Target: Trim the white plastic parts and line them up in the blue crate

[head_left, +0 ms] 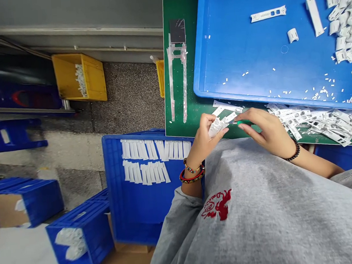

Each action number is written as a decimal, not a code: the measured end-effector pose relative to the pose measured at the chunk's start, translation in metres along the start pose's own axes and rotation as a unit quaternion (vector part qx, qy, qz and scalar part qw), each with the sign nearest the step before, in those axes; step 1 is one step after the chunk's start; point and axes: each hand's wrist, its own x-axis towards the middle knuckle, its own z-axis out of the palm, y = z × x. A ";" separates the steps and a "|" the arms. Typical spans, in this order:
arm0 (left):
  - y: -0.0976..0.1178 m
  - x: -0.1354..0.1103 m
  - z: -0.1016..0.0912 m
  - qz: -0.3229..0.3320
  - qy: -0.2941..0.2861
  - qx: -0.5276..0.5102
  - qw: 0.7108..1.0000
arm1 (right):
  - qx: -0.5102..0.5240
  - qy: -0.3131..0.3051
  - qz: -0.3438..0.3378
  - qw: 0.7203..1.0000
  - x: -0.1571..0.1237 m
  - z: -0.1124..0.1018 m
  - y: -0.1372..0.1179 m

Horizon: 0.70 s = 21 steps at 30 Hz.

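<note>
My left hand (205, 138) is closed on several white plastic parts (217, 126), pinched between thumb and fingers above the front edge of the green table. My right hand (263, 128) grips a small green-handled tool (244, 122). Its thin tip points at the white parts in my left hand; whether it touches them I cannot tell. Long white strips (227, 106) lie on the table just beyond my hands. To the right of my right hand is a heap of long white plastic parts (314, 120).
Behind my hands a large blue tray (233, 51) holds long parts, a pile of short white pieces (348, 27) and scattered bits. At lower left, a blue crate (139, 207) contains rows of white strips (145, 173). A yellow bin (95, 77) stands farther left.
</note>
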 end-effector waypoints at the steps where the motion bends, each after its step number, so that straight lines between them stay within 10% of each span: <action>1: 0.000 0.000 0.001 0.004 0.004 -0.006 1.000 | 0.009 0.003 -0.001 1.000 0.000 0.000 0.000; 15: -0.001 -0.003 0.009 0.009 0.026 -0.069 0.997 | -0.139 0.105 -0.022 0.985 -0.007 0.004 -0.004; 21: 0.002 -0.002 0.008 0.018 0.019 -0.102 0.994 | -0.014 0.108 -0.034 0.994 -0.003 -0.005 -0.006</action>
